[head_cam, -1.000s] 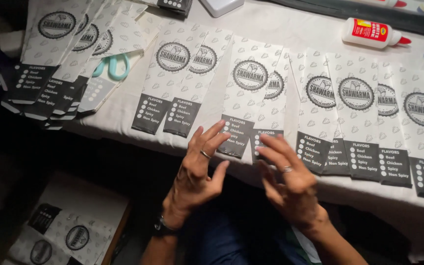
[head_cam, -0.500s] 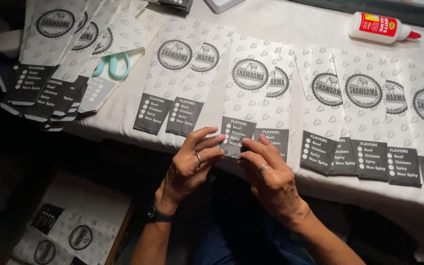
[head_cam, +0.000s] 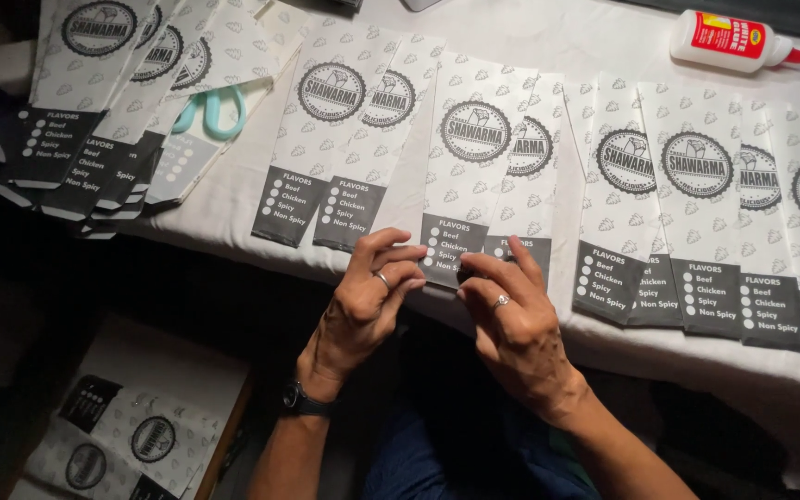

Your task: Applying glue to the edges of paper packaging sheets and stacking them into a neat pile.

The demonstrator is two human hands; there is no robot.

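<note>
A long white printed paper bag with a round black emblem and a black bottom band lies at the table's near edge, partly over a second like bag. My left hand, with a ring and a dark wristwatch, pinches the black bottom edge of the front bag. My right hand, also ringed, presses its fingertips on the same bottom edge, just right of the left hand. Both hands meet at the bag's lower end.
More such bags lie in overlapping pairs along the white table: a pair at left, several at right, a fanned stack at far left. Teal scissors lie under the stack. A white glue bottle lies top right. A box of bags sits below.
My two hands have come together from apart onto the bottom edge of the middle bag; the view has shifted slightly.
</note>
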